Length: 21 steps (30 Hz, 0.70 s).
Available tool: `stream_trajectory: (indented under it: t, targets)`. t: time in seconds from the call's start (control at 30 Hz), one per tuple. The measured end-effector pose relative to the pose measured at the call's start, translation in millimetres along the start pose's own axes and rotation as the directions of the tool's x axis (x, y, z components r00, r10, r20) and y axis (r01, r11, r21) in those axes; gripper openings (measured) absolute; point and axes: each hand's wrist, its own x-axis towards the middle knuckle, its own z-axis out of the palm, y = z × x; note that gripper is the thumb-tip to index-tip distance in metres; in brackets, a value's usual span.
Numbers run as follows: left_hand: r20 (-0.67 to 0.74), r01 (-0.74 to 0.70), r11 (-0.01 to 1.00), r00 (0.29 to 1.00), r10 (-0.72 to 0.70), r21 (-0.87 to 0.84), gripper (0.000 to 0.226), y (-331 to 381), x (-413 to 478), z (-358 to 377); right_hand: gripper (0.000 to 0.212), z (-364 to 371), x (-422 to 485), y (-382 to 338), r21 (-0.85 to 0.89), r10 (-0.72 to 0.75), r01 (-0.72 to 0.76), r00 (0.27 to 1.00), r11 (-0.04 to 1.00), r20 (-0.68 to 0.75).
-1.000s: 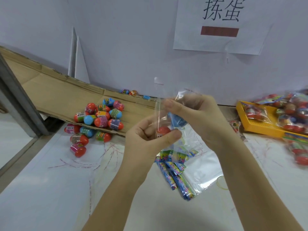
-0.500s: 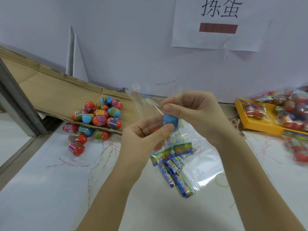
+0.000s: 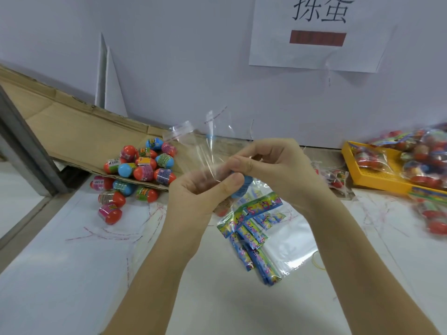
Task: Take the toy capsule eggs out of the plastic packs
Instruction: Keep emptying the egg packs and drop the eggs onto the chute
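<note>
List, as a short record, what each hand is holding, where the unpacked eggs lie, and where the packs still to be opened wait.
Left hand: pinches the clear pack
Right hand: pinches the same pack, at a blue egg
Unpacked eggs: heaped on and beside the cardboard
Unopened packs: in the yellow tray

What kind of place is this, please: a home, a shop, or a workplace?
Probably a makeshift sorting workstation, not a home: a printed paper sign on the wall, a yellow tray heaped with plastic packs, and loose capsule eggs piled on flattened cardboard.
</note>
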Motion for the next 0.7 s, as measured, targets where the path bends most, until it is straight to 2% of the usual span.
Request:
stream_trajectory:
  t: [0.07,0.13,0.2,0.23,0.3,0.33,0.37,0.4,0.43,0.47,0.5,0.57,0.63,0.7]
  targets:
    - [-0.043,-0.015,1.0,0.999,0.014,-0.024,0.022,0.1,0.0,-0.6,0.023,-2.4,2.0,1.6,0.079,0.02,-0.019,1.0,0.997,-0.013]
    - [-0.127,0.003,0.996,0.992,-0.015,-0.088,0.014,0.0,1.3,-1.4,0.026,-13.6,6.8,5.1,0.231,0.051,-0.035,0.997,0.972,-0.062]
    - [-0.178,0.033,0.986,0.982,-0.062,-0.161,0.007,-0.2,2.8,-1.6,0.027,-33.6,12.7,15.1,0.317,0.077,-0.007,0.975,0.948,-0.208]
    - [-0.198,0.051,0.98,0.976,-0.09,-0.193,0.007,-0.4,3.8,-1.7,0.023,-43.7,14.6,22.8,0.287,0.096,-0.006,0.95,0.958,-0.298]
    - [-0.211,0.088,0.957,0.966,-0.15,-0.276,0.01,-0.6,5.8,-2.0,0.013,-60.2,17.0,44.5,0.099,0.137,-0.103,0.883,0.99,-0.449]
    - [-0.204,0.103,0.943,0.964,-0.174,-0.315,0.017,0.1,6.4,-1.3,0.015,-67.0,18.2,58.8,-0.046,0.148,-0.195,0.859,0.98,-0.49]
    - [-0.195,0.11,0.938,0.964,-0.182,-0.329,0.025,0.4,6.7,-0.9,0.022,-73.2,19.0,73.5,-0.236,0.153,-0.305,0.851,0.923,-0.502]
    - [-0.192,0.108,0.944,0.966,-0.174,-0.312,0.03,0.3,6.6,-0.7,0.03,-78.5,19.9,88.6,-0.448,0.164,-0.405,0.86,0.797,-0.484]
    - [-0.192,0.101,0.955,0.969,-0.158,-0.279,0.03,-0.4,6.3,-0.8,0.038,-82.3,20.5,101.8,-0.629,0.188,-0.463,0.871,0.624,-0.454]
    - [-0.187,0.097,0.964,0.971,-0.146,-0.248,0.029,-1.7,6.0,-1.5,0.043,-83.1,20.6,112.7,-0.747,0.209,-0.473,0.88,0.466,-0.427]
    - [-0.175,0.098,0.97,0.975,-0.139,-0.223,0.028,-3.1,5.8,-2.4,0.045,-81.7,20.3,121.8,-0.816,0.228,-0.457,0.888,0.353,-0.399]
    - [-0.158,0.11,0.978,0.978,-0.139,-0.18,0.032,-5.6,6.1,-4.4,0.046,-75.5,18.7,134.2,-0.874,0.233,-0.42,0.9,0.244,-0.368]
    - [-0.172,0.126,0.983,0.974,-0.149,-0.137,0.035,-6.6,6.3,-5.9,0.043,-70.6,17.3,136.8,-0.857,0.15,-0.454,0.89,0.243,-0.43]
    - [-0.181,0.124,0.988,0.974,-0.139,-0.094,0.034,-6.7,6.2,-6.0,0.031,-71.2,18.6,137.8,-0.822,0.059,-0.476,0.874,0.312,-0.483]
